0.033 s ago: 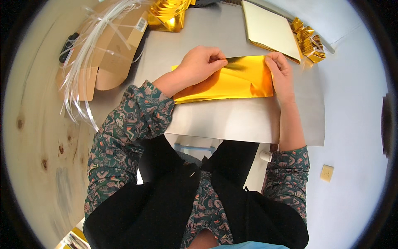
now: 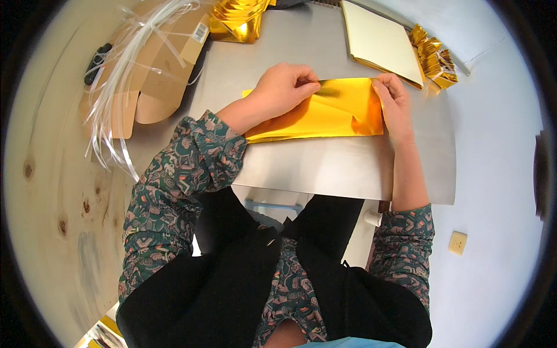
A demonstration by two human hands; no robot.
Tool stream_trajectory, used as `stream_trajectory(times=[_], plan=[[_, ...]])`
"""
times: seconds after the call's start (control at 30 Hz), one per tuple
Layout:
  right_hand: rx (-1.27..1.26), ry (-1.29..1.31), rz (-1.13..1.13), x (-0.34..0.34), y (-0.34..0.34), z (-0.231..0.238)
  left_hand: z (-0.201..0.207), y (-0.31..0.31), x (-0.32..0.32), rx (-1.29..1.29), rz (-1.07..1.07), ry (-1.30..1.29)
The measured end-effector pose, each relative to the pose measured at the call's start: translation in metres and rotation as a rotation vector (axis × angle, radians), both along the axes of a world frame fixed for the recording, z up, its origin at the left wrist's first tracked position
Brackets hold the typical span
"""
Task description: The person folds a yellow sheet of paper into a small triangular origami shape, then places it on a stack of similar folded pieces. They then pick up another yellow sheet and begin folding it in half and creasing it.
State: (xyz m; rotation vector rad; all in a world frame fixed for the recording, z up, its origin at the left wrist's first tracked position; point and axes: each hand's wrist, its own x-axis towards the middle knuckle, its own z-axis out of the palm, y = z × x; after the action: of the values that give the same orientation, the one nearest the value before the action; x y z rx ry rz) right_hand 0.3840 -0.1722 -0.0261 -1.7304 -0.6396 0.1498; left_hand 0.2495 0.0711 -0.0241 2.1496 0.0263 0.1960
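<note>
A shiny gold foil sheet (image 2: 336,113), long and rectangular, lies in front of me over the grey tabletop, its long sides running left to right. My left hand (image 2: 282,90) pinches its far edge near the middle, thumb against the curled fingers. At the far right corner, my right hand (image 2: 394,104) grips the foil between thumb and fingers. My left wrist and forearm cover part of the sheet's left end. Soft creases and a dark reflection show on its surface.
At the far left, white plastic strips (image 2: 119,87) hang over an open cardboard box (image 2: 168,75). Folded gold foil (image 2: 238,23) sits at the back. A cream-coloured pad (image 2: 380,40) and bundled gold foil pieces (image 2: 435,61) lie far right, by the wall (image 2: 493,145).
</note>
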Motion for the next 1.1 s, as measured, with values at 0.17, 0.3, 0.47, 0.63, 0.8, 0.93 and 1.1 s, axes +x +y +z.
stream_trajectory(times=[0.17, 0.3, 0.47, 0.63, 0.8, 0.93, 1.1], plan=[[-0.22, -0.079, -0.1, 0.003, -0.001, -0.006, -0.001, -0.005, -0.001, 0.215, 0.074, -0.093], [-0.276, -0.069, -0.099, 0.002, 0.001, -0.008, 0.0, -0.007, -0.004, 0.337, 0.067, -0.133], [-0.425, -0.161, -0.135, 0.0, 0.001, -0.007, -0.001, -0.009, -0.005, 0.421, 0.089, -0.101], [-0.47, -0.22, -0.159, 0.0, 0.003, -0.01, -0.01, -0.01, -0.003, 0.615, 0.03, -0.328], [-0.52, -0.526, -0.2, -0.005, 0.004, -0.003, -0.019, -0.013, 0.0, 0.709, -0.031, -0.372], [-0.375, -0.939, -0.128, -0.018, 0.008, 0.013, -0.018, -0.011, -0.001, 0.742, -0.056, -0.416], [-0.374, -0.653, 0.26, -0.045, 0.018, 0.01, -0.018, -0.011, -0.002, 0.727, -0.086, -0.424]])
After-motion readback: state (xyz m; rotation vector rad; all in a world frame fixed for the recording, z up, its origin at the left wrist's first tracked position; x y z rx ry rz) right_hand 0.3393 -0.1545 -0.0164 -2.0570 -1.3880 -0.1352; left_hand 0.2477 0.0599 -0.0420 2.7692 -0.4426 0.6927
